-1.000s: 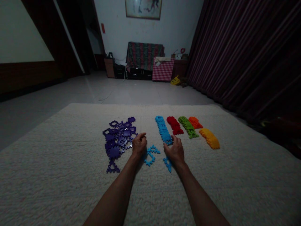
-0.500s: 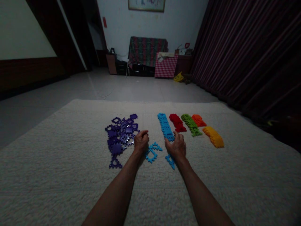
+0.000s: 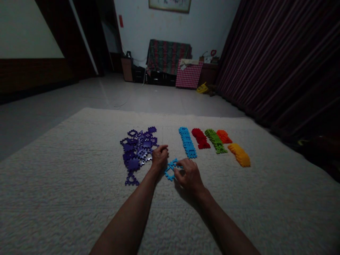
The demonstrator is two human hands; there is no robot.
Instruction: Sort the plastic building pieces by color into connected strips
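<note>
My left hand (image 3: 159,157) rests on the mat at the right edge of a spread of purple interlocking tiles (image 3: 133,164). Its fingers are loosely curled, and no piece shows in them. My right hand (image 3: 190,174) is over the loose light blue pieces, its thumb and forefinger apart at a toothed blue triangle (image 3: 173,163) that it partly covers. Touching or overlapping that triangle is an open-centred blue tile (image 3: 169,174), flat on the mat between my hands. Beyond my right hand runs an overlapping row of light blue tiles (image 3: 187,142).
To the right lie rows of red pieces (image 3: 200,138), green pieces (image 3: 215,141), orange pieces (image 3: 224,136) and yellow pieces (image 3: 239,154). All are on a cream quilted mat (image 3: 79,198). Farther off stand a low cabinet (image 3: 160,78) and a dark curtain (image 3: 255,53).
My right hand has moved left from the near end of the blue row to the loose blue pieces. The blue triangle formerly beneath it no longer shows there. My left hand has barely moved.
</note>
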